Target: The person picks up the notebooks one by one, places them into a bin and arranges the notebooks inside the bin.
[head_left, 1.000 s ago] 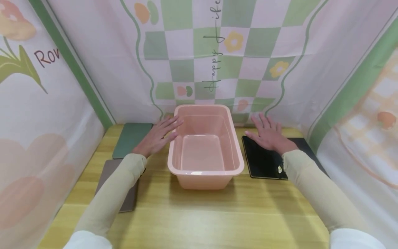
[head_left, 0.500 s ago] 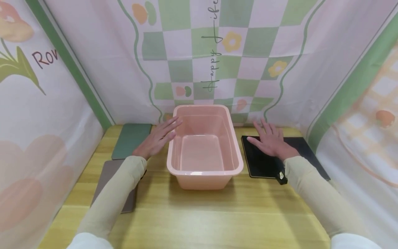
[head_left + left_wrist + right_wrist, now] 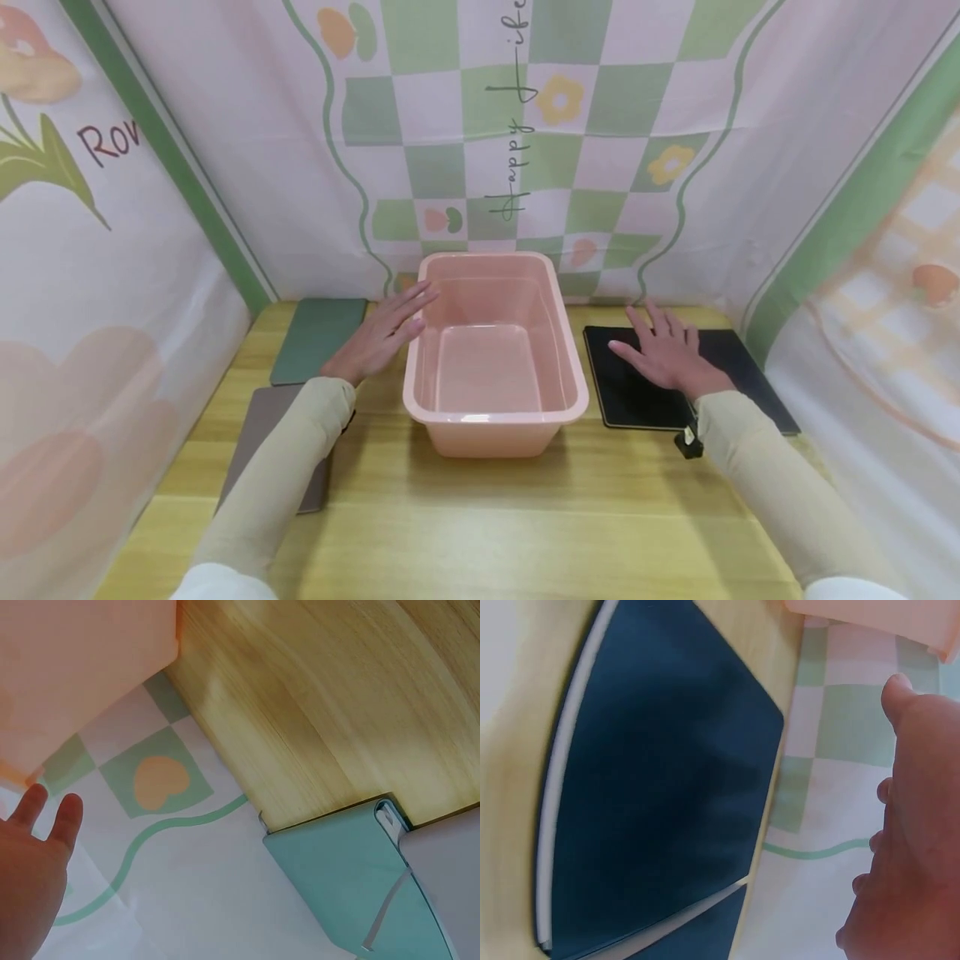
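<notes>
A: Where is the left hand (image 3: 378, 333)?
B: Beside the left rim of the glossy pink rectangular plastic tub (image 3: 487, 439), its fingers reaching out straight. Some fingertips overlap the rim in the head view, but I can't tell whether they touch it.
A: And its grip?
B: Released; nothing is in it.
A: The right hand (image 3: 663, 354)?
B: Over a flat, black-covered rectangular notebook (image 3: 622, 387), with the fingers spread and the thumb pointing toward the tub. That grip is released too, holding nothing.
A: Is that the only dark one there?
B: No, a second black-covered notebook (image 3: 738, 358) lies just to its right, partly hidden by the hand and sleeve in the head view.
A: Where exactly does the tub stand?
B: Upright in the middle of the light wood-grain surface (image 3: 480, 525), its far end near the white-and-green checked cloth backdrop (image 3: 435, 171).
A: What's on the left side?
B: A muted green rectangular notebook (image 3: 318, 337) toward the back, with a thin grey ribbon (image 3: 386, 907) across its cover. Just nearer the person lies a mauve-brown rectangular notebook (image 3: 266, 417), partly covered by the left beige fabric sleeve (image 3: 273, 471).
A: Anything by the right wrist?
B: A small black object (image 3: 688, 442), below the cuff.
</notes>
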{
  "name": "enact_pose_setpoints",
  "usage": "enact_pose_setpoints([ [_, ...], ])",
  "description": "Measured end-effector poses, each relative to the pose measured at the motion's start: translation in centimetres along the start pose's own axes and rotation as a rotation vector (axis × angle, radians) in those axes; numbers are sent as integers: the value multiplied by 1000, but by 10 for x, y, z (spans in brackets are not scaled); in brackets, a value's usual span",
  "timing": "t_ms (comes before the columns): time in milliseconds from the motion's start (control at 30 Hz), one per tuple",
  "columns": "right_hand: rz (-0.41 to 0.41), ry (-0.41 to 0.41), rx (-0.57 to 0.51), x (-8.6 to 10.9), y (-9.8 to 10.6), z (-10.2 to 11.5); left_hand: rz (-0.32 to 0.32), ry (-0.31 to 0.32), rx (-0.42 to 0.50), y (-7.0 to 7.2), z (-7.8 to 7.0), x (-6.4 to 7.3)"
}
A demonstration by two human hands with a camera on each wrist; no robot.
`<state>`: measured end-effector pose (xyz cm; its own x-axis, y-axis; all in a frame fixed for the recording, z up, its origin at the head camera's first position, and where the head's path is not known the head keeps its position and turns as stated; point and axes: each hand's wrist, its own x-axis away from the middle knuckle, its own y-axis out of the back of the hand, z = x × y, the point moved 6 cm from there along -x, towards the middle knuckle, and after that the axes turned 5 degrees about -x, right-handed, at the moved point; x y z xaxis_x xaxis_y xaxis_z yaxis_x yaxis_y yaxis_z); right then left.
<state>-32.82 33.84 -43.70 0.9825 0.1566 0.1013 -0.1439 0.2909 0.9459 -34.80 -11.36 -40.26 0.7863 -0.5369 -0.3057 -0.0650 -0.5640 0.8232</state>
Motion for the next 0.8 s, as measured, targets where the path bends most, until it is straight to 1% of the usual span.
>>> enact_pose_setpoints([
  [167,15,-29,-2,4,-7,-10,-15,-6,1,2,1,0],
  [267,-5,-31,-12,6,-13,-18,-23,-11,-3,2,2,0],
  [433,-23,-42,-21,10,-24,-30,-15,3,-7,-1,3,0],
  [633,7,-75,-43,16,-31,-37,-20,3,6,-3,4,0],
  [800,41,-107,-56,18,-33,-40,-33,-1,15,-3,2,2],
])
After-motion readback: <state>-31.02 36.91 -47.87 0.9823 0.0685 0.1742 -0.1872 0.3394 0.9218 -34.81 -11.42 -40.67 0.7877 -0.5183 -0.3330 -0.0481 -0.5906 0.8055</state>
